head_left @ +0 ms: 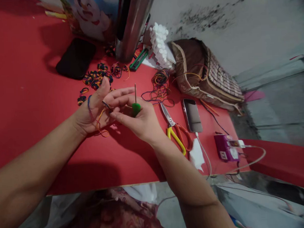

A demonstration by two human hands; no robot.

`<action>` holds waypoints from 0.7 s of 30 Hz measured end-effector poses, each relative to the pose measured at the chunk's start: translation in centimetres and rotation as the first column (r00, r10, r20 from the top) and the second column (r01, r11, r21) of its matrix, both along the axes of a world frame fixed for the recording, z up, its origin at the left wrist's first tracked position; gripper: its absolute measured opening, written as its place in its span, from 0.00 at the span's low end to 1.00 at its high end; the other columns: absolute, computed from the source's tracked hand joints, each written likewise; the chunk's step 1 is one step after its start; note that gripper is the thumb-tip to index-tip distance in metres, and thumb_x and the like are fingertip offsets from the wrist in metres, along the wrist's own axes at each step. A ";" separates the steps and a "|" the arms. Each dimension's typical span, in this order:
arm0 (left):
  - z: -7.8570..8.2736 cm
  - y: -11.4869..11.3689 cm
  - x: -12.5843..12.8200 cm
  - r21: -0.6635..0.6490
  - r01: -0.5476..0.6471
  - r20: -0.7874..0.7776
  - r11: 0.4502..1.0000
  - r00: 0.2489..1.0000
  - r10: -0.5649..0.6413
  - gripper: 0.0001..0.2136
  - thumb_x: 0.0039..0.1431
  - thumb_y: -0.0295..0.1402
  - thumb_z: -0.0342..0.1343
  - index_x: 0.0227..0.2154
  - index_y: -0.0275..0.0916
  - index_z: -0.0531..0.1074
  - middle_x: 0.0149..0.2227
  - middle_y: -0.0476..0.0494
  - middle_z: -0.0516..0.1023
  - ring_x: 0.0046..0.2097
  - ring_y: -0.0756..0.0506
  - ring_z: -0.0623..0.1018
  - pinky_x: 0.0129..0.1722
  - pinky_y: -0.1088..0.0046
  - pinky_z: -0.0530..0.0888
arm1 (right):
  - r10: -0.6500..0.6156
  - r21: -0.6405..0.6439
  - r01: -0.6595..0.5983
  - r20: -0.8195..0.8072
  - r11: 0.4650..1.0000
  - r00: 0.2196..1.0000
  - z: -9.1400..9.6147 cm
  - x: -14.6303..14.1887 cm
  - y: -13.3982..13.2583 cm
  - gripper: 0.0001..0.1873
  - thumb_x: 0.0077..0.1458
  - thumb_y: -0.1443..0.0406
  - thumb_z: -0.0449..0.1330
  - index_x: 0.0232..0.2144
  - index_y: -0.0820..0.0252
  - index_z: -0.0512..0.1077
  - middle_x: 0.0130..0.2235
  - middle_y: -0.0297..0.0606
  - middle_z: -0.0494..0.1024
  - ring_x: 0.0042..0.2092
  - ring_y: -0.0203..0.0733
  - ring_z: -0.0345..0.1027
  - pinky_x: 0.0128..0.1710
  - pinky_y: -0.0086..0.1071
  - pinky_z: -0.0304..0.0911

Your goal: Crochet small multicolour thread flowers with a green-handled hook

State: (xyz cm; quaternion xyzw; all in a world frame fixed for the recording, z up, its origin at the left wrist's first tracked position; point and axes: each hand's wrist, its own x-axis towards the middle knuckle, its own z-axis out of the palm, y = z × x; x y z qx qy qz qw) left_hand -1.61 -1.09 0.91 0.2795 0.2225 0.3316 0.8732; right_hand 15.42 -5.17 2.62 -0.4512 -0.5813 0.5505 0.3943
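Near the middle of the frame, we hold both hands over a red table. Our left hand is open, with its palm up, its thumb standing apart and its other fingers stretched out to the right. Blue string goes around the bottom of that thumb, and orange string hangs across the palm.

Our right hand is closed around the green handle of a tool. The tool's thin metal stick points up, just right of the left fingertips. The right thumb reaches close to the left fingers, but we cannot tell if it pinches the string too.

Above our left hand we see a pile of small, colorful knots. Right of the hands is a messy tangle of string. Below it we see scissors with one yellow handle and one red handle, just beside a phone with a white cord plugged in.

At the top of the frame, a green cutter lies beside a shiny metal can. A brown bag lies at the upper right, and a purple box sits lower down.
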 end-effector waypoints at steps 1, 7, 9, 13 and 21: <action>0.1 0.1 0.0 -0.011 -0.002 0.024 1.000 1.000 0.002 0.33 0.76 0.57 0.57 0.69 0.34 0.77 0.59 0.27 0.88 0.58 0.33 0.88 0.48 0.66 0.88 | -0.008 0.002 0.008 -0.002 1.000 1.000 0.0 0.4 0.2 0.11 0.61 0.57 0.73 0.42 0.55 0.81 0.38 0.35 0.86 0.36 0.41 0.80 0.41 0.37 0.80; 0.0 0.6 -0.1 0.026 -0.013 0.078 1.000 0.997 0.011 0.34 0.77 0.60 0.52 0.62 0.34 0.82 0.66 0.26 0.83 0.62 0.28 0.86 0.54 0.49 0.89 | -0.368 0.241 0.351 0.030 0.905 0.929 0.8 3.7 1.7 0.03 0.57 0.66 0.71 0.33 0.55 0.79 0.34 0.32 0.82 0.33 0.35 0.73 0.32 0.30 0.69; -0.1 0.6 -0.1 0.021 -0.041 0.095 0.999 0.995 0.039 0.34 0.77 0.61 0.51 0.62 0.35 0.82 0.69 0.28 0.81 0.64 0.28 0.85 0.54 0.48 0.89 | -0.453 0.216 0.445 -0.014 0.869 0.891 0.8 4.4 2.1 0.01 0.57 0.66 0.68 0.32 0.54 0.79 0.29 0.30 0.77 0.25 0.31 0.62 0.24 0.28 0.57; -0.1 0.7 -0.2 0.031 -0.048 0.134 0.998 0.990 0.043 0.36 0.76 0.63 0.49 0.60 0.34 0.84 0.68 0.26 0.82 0.63 0.27 0.85 0.54 0.45 0.88 | -0.402 0.066 0.407 -0.074 0.911 0.912 1.0 4.5 2.1 0.07 0.60 0.61 0.67 0.31 0.55 0.76 0.23 0.27 0.72 0.20 0.28 0.47 0.19 0.28 0.44; 1.4 0.6 -0.4 -0.002 -0.163 0.161 0.987 0.974 0.162 0.46 0.76 0.69 0.34 0.55 0.31 0.84 0.59 0.28 0.88 0.72 0.23 0.78 0.63 0.44 0.82 | -0.422 -0.065 0.417 -0.133 0.907 0.897 0.8 3.4 1.9 0.25 0.58 0.44 0.77 0.42 0.53 0.75 0.37 0.29 0.79 0.21 0.25 0.46 0.18 0.30 0.43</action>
